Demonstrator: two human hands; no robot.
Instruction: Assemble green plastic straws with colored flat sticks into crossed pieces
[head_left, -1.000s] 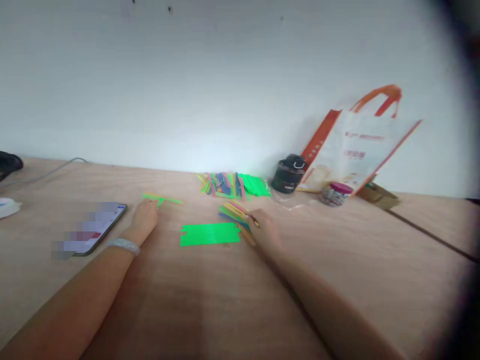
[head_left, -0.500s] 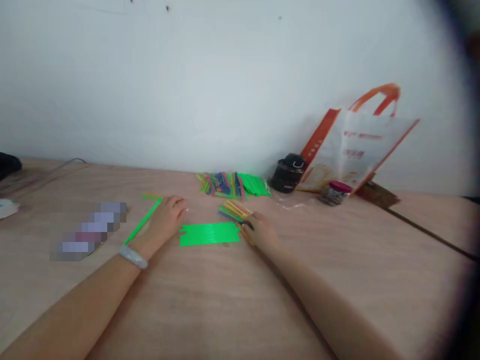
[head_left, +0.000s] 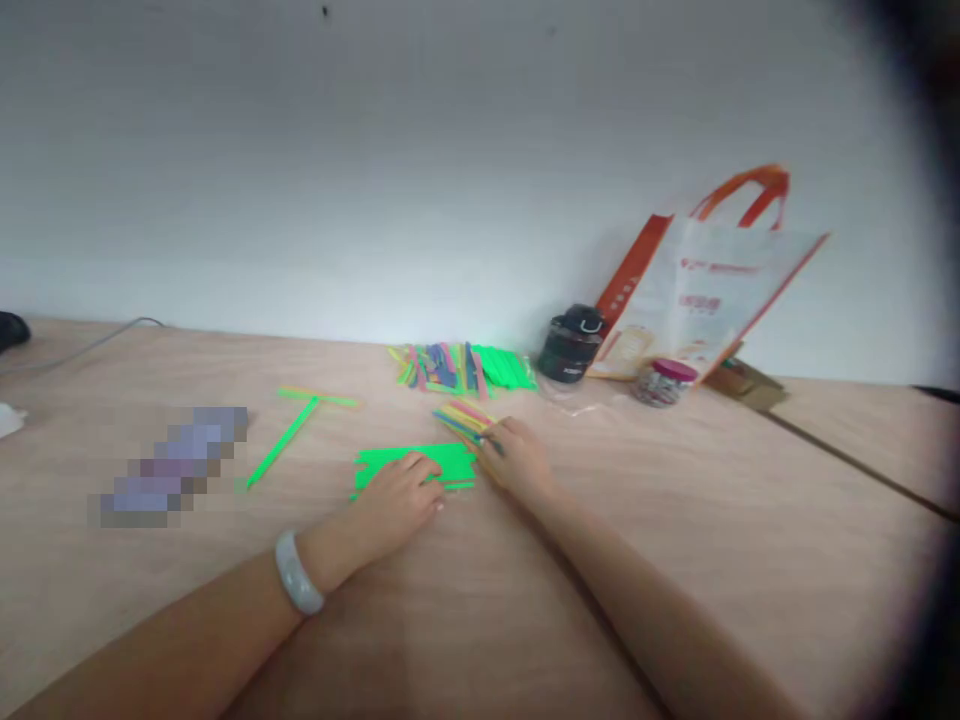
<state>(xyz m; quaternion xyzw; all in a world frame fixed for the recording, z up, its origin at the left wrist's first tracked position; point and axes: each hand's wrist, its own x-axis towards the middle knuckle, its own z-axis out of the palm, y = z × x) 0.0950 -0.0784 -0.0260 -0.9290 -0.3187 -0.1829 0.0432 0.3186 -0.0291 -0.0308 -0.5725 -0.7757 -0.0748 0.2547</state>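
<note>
A flat row of green sticks (head_left: 442,457) lies on the wooden table (head_left: 465,620) in front of me. My left hand (head_left: 397,500), with a pale bracelet on the wrist, rests palm down on the row's near left part, fingers stretched out. My right hand (head_left: 517,460) sits at the row's right end, fingers curled on a small fan of coloured sticks (head_left: 461,415). To the left lie two loose green sticks (head_left: 289,440) laid as a T. A pile of mixed coloured sticks (head_left: 461,365) sits further back near the wall.
A blurred phone (head_left: 169,465) lies at the left. At the back right stand a black jar (head_left: 571,345), a small jar with a pink lid (head_left: 664,380) and a white and orange bag (head_left: 705,290) leaning on the wall. A cable (head_left: 90,340) runs at far left.
My left hand left the loose green stick at the left and moved right onto the green row. The stick now lies on the table. My right hand stayed by the coloured sticks.
</note>
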